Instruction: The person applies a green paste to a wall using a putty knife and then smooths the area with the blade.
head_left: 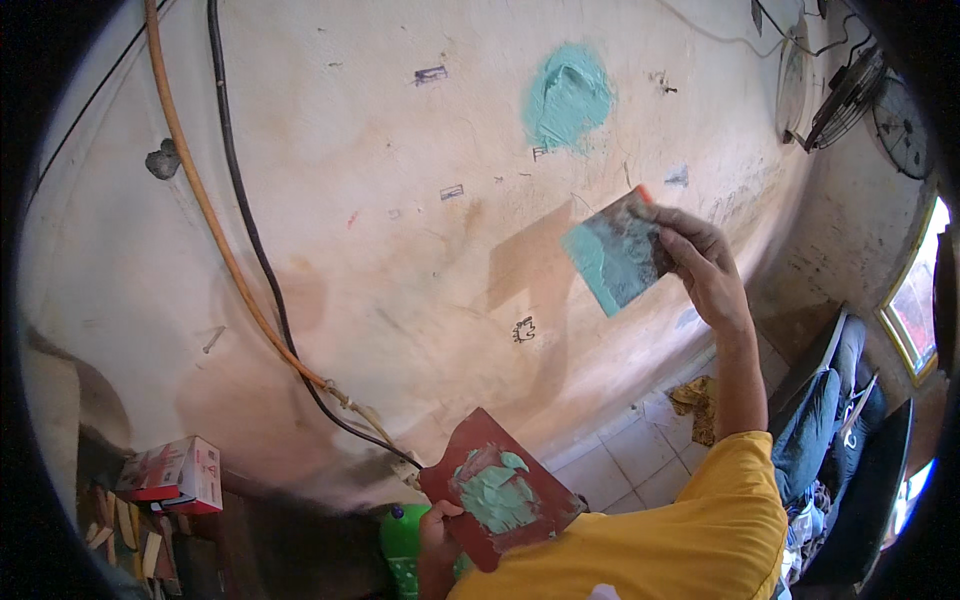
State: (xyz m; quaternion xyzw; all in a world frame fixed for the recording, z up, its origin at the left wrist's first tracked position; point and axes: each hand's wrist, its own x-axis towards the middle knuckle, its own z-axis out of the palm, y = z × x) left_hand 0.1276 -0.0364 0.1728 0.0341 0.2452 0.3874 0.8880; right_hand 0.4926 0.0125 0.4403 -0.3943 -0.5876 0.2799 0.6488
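My right hand (708, 268) pinches a flat, square putty spreader (622, 252) by its upper right corner, raised in front of the wall. Turquoise putty coats the spreader's lower left edge, and its shadow falls on the wall to the left. Low down, near my body, my left hand (437, 532) grips the left edge of a reddish-brown putty board (478, 432). A thick heap of turquoise putty (497, 492) lies on this board. Above the spreader, a rough, oval patch of turquoise putty (568, 97) is spread on the wall (380, 150).
An orange hose (205, 200) and a black cable (240, 190) run down the wall at left. Below stand a red-and-white box (175, 473) and a green object (398, 540). Dark clothes (810, 430) hang at right, near a fan (848, 98).
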